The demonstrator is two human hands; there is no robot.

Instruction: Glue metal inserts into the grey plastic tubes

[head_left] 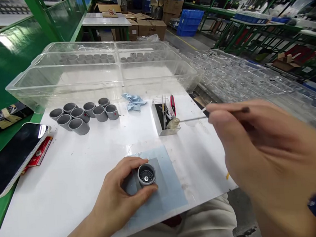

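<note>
Left hand [120, 193] pinches grey cup [146, 174] upright on blue mat [169, 182]. Right hand [260, 151] grips thin stick [201, 118], tip at small jar [172, 123], far right. Loading the tip, probably; next needs steady aim into cup.

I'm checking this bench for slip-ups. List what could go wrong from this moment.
1. The right hand pinches a thin stick whose tip reaches the small jar in the clear box; a nudge might tip the jar.
2. The left hand steadies the grey cup with fingertips only, so it could twist or slide on the blue mat.
3. The phone overhangs the white board's edge and may get knocked.
</note>
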